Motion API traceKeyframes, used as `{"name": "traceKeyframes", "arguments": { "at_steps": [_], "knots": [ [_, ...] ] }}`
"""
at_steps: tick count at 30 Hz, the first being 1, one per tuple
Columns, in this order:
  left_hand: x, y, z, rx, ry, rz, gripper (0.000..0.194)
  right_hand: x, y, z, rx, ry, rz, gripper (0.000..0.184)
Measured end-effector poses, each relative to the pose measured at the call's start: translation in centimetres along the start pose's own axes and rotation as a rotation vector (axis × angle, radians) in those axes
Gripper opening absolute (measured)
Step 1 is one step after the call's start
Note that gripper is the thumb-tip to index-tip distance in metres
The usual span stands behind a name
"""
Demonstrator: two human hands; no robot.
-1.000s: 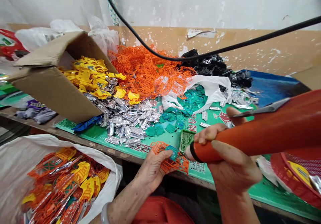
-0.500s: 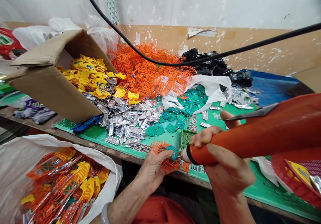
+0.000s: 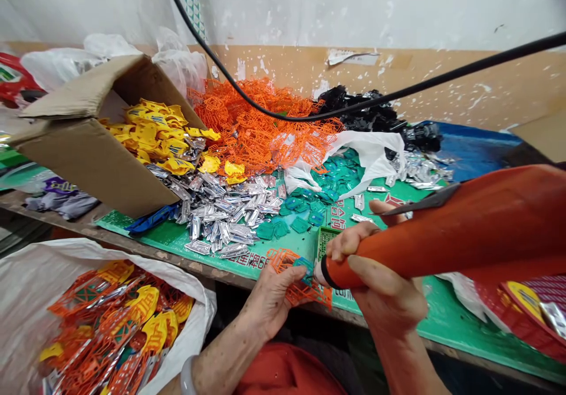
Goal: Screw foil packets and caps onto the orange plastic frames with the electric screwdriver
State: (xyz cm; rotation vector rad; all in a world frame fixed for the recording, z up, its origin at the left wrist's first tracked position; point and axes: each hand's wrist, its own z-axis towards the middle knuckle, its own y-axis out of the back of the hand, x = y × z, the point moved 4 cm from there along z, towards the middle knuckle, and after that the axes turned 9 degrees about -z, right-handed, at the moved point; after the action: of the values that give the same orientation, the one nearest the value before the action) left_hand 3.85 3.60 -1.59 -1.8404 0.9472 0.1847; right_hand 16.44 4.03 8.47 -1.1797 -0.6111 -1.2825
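My left hand [image 3: 270,302] is closed on an orange lattice plastic part [image 3: 312,296] at the table's front edge. A small teal plastic piece [image 3: 304,263] lies against that part, close to my thumb. My right hand [image 3: 391,300] wraps round a thick orange-red electric screwdriver [image 3: 433,233], tilted with its pale nose toward the teal piece. The nose hides the bit, so I cannot tell whether a screw is there. Just behind the nose stands a small green perforated basket [image 3: 326,239], partly covered by my right fingers.
Silver pieces [image 3: 232,215], teal pieces [image 3: 305,205] and orange lattices [image 3: 252,129] are heaped behind my hands. A cardboard box [image 3: 84,153] of yellow parts lies left. A white sack [image 3: 198,300] of assembled pieces is below. A black cable [image 3: 230,79] hangs across. A red basket [image 3: 526,318] stands right.
My right hand and the screwdriver have shifted left, bringing the nose closer to the teal piece. My left hand keeps its hold on the orange part, almost still.
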Motion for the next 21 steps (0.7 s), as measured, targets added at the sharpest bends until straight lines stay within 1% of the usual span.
{"name": "traceKeyframes", "arguments": {
  "at_steps": [3,9,15,21],
  "knots": [
    [0.1,0.2,0.0,0.002,0.008,0.006,0.038,-0.1,-0.2,-0.3,0.009,-0.022,-0.015,0.050],
    [-0.1,0.4,0.2,-0.026,0.008,0.005,0.040,0.5,0.3,-0.1,-0.038,-0.005,0.043,0.048],
    [-0.1,0.0,0.0,0.046,-0.028,0.022,0.038,0.9,0.6,0.4,-0.039,0.007,0.076,0.046],
    [0.0,0.1,0.0,0.046,-0.037,0.043,0.035,1.2,0.6,0.1,-0.021,-0.018,0.085,0.041]
  ]
}}
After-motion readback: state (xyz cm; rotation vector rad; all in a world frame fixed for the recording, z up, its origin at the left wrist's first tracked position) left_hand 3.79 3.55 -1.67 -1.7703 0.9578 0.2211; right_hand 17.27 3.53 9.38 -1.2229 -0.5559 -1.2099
